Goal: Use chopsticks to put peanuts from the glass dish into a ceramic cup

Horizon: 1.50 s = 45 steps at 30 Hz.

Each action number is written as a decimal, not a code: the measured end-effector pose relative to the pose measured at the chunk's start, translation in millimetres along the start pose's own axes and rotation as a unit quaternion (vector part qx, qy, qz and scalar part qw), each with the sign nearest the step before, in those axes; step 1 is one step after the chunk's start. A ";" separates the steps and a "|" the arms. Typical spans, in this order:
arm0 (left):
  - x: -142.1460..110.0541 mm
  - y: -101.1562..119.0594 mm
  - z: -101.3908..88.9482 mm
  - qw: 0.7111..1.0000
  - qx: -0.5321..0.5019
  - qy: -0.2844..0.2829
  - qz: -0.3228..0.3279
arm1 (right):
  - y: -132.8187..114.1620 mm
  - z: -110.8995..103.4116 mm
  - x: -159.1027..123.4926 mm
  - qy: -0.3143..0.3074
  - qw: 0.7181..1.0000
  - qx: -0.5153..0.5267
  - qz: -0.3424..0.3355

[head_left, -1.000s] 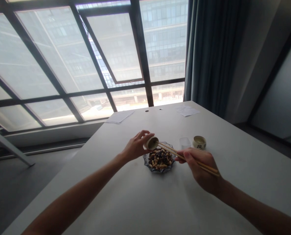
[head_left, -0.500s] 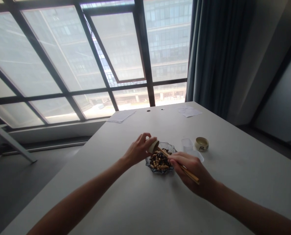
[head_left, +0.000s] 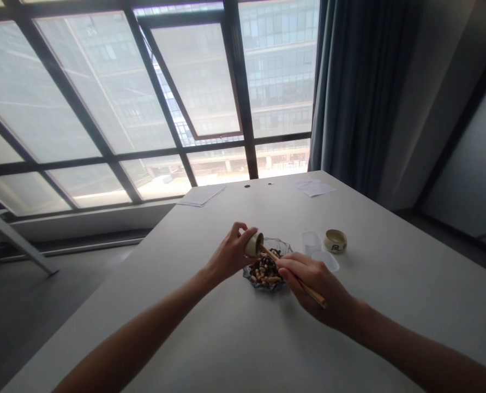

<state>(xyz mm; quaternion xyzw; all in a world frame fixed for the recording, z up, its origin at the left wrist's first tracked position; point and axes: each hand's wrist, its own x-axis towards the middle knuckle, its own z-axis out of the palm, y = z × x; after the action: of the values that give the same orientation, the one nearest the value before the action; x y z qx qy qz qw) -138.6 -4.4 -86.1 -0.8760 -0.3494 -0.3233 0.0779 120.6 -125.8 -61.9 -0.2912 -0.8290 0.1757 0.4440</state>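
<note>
**A:** What's the left hand [head_left: 228,257] doing?

**B:** Its fingers are clenched round a small cream ceramic cup [head_left: 253,245]. The cup lies tilted on its side, mouth turned to the right, held just above the far left rim of the dish.

**A:** And the right hand [head_left: 314,286]?

**B:** Its fingers are grasping a pair of wooden chopsticks [head_left: 269,254]. They slant from near right to far left, and their tips reach the cup's mouth. Whether they go inside, I can't tell.

**A:** What's underneath?

**B:** A blue-tinted glass dish [head_left: 277,245] with a scalloped rim sits on the tabletop [head_left: 226,338], heaped with tan peanuts and dark beans [head_left: 265,271]. The right hand hangs over its near right side and hides part of it.

**A:** Anything beside the dish?

**B:** To the right stands a clear plastic cup [head_left: 311,242], with a clear plastic lid [head_left: 325,261] lying just nearer. Beyond them, further right, a second ceramic cup [head_left: 335,240] stands upright, marked with dark lettering.

**A:** And further off?

**B:** Sheets of paper [head_left: 202,195] lie at the far left of the tabletop and another sheet of paper [head_left: 315,188] at the far right, in front of a large window [head_left: 83,93] and a dark blue curtain [head_left: 357,82].
</note>
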 end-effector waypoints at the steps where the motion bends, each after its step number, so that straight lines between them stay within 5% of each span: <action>1: -0.2 1.3 0.2 1.000 -0.001 -0.001 0.001 | 0.1 0.5 2.1 -0.008 1.000 0.000 -0.005; 11: -3.5 -1.1 -3.2 0.999 -0.032 0.003 -0.033 | -0.9 -4.5 -18.1 0.041 0.999 -0.004 0.018; 17: -0.5 1.2 -7.3 0.989 -0.137 -0.001 -0.056 | 9.9 -32.5 -25.5 0.176 0.984 0.009 0.035; 23: 18.8 22.8 -7.6 0.966 -0.248 -0.059 -0.047 | 54.3 -77.9 -43.4 0.411 0.894 0.062 0.168; 28: 59.9 62.4 1.8 0.950 -0.294 -0.107 -0.008 | 76.6 -108.2 -53.4 0.500 0.849 0.060 0.162; 32: 107.2 99.7 27.1 0.941 -0.294 -0.165 0.032 | 76.3 -125.3 -60.5 0.552 0.821 0.057 0.137; 37: 157.5 142.4 83.5 0.929 -0.251 -0.257 0.095 | 91.4 -144.2 -90.3 0.596 0.789 0.045 0.144; 41: 176.0 164.3 126.1 0.910 -0.183 -0.343 0.141 | 112.3 -162.7 -111.2 0.655 0.736 0.060 0.160; 45: 180.2 172.9 147.3 0.894 -0.121 -0.391 0.183 | 117.1 -169.5 -112.3 0.661 0.731 0.065 0.158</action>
<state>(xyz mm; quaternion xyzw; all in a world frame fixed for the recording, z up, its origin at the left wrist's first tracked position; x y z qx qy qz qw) 149.9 21.6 -73.5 -0.9828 -0.1437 0.0251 -0.1136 350.0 -102.0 -105.3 -0.4312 -0.2549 0.0596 0.8634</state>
